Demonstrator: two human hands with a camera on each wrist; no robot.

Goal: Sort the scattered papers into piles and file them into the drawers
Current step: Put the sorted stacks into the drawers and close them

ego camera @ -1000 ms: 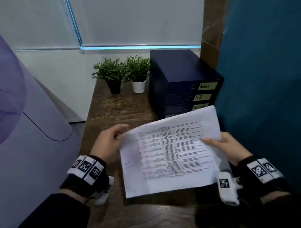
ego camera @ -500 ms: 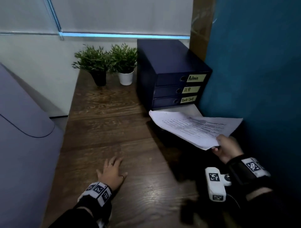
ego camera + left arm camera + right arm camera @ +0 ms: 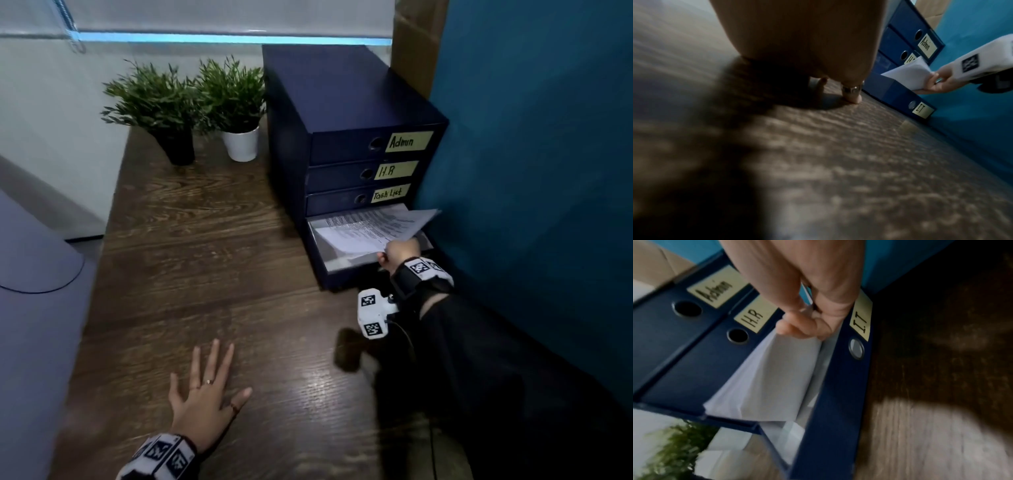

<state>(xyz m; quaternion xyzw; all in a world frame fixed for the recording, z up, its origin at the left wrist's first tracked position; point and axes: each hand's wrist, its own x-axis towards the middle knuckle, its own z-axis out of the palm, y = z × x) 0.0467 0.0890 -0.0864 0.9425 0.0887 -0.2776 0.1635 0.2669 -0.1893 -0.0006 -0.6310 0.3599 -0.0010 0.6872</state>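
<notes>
We brace on the desk (image 3: 191, 260) w/ left hand (image 3: 205, 394) flat, fingers spread, holding nothing. Drawer unit (image 3: 342, 102): Admin, H.R, Task List drawers shut; bottom I.T drawer (image 3: 830, 402) pulled out, some sheets already inside. Right hand (image 3: 399, 251) pinches the paper stack (image 3: 370, 226) at its near corner, stack angled half over the drawer. Best to level it, slide in square, so no corner catches the drawer above.

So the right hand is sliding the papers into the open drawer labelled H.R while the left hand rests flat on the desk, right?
Not quite. The open drawer is the bottom one, labelled I.T; the right wrist view shows it. The H.R drawer is closed. The right hand does hold the papers over it, and the left hand rests flat on the desk.
</notes>
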